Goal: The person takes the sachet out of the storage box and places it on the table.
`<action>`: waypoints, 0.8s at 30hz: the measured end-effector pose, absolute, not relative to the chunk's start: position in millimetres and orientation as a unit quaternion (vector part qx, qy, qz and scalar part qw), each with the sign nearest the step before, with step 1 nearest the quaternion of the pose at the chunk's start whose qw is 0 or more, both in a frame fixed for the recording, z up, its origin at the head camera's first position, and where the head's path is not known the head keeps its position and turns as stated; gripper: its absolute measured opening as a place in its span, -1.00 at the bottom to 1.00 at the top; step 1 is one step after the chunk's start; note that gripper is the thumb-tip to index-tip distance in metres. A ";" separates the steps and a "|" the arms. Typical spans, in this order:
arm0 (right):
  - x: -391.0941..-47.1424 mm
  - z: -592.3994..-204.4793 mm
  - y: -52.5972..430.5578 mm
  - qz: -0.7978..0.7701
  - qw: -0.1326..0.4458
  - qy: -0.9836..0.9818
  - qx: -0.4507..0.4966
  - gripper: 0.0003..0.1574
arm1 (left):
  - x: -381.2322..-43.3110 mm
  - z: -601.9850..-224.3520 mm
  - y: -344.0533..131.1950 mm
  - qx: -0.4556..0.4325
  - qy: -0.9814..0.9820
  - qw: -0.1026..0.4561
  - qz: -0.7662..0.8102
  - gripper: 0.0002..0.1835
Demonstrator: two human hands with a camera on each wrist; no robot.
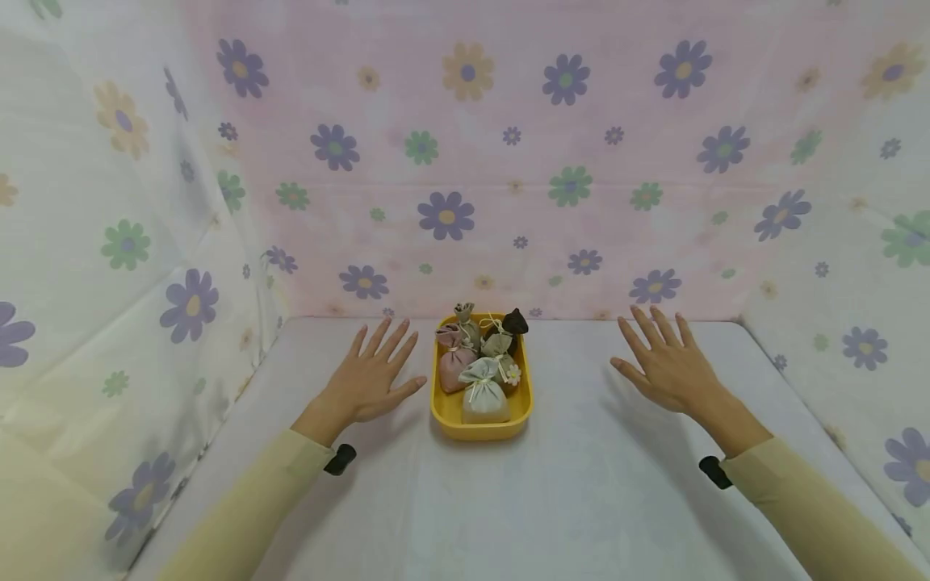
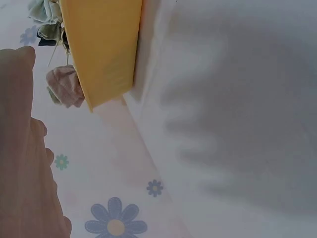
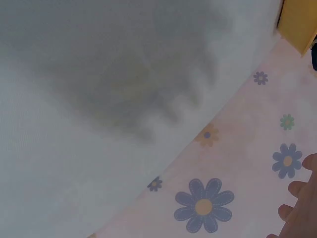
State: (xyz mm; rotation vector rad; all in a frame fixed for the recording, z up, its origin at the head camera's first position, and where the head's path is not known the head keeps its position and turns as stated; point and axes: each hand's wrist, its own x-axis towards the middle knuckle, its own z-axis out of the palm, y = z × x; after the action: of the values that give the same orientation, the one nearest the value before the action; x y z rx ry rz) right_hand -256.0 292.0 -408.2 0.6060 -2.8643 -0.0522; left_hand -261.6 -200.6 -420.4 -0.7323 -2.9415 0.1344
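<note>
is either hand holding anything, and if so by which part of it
Nothing is held. The left hand and right hand both have spread fingers, clear of the yellow rounded-rectangular tray and its small, muted-coloured, tied cloth pouches.

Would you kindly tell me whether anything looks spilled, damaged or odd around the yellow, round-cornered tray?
Nothing seriously odd stands out: the small gathered cloth pouches sit in the yellow, round-cornered tray, with no visible spill or damage. They lean unevenly, and the dark brown cloth pouch's top pokes above the rim.
</note>
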 end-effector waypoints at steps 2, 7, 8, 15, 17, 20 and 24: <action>-255.7 -409.8 289.8 -0.013 0.113 -0.971 0.211 -0.05 | -260.1 -420.1 -199.9 -0.242 -0.968 0.054 0.039 -0.07; -254.0 -412.7 282.3 0.007 0.100 -0.971 0.217 -0.03 | -256.1 -424.5 -199.6 -0.242 -0.968 0.053 0.025 -0.08; -253.1 -413.1 280.4 0.012 0.095 -0.971 0.218 -0.02 | -255.3 -426.0 -199.8 -0.243 -0.968 0.053 0.022 -0.08; -248.6 -418.6 268.2 0.034 0.100 -0.966 0.235 -0.05 | -250.0 -434.5 -199.6 -0.241 -0.969 0.047 0.010 -0.09; -248.1 -419.4 264.0 0.042 0.101 -0.965 0.238 -0.06 | -248.7 -435.9 -199.0 -0.242 -0.969 0.046 0.006 -0.09; -247.3 -420.3 257.4 0.050 0.091 -0.965 0.240 -0.05 | -247.1 -438.7 -198.1 -0.247 -0.968 0.049 0.010 -0.08; -245.7 -422.4 248.2 0.067 0.072 -0.966 0.241 -0.03 | -243.8 -440.1 -196.7 -0.256 -0.965 0.052 -0.004 -0.08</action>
State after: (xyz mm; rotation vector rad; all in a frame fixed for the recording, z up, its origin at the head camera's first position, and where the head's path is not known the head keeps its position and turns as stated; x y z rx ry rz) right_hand -245.7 248.2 -422.4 0.7250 -2.9021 0.2014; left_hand -243.8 -196.7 -440.1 -0.7783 -2.9366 -0.0121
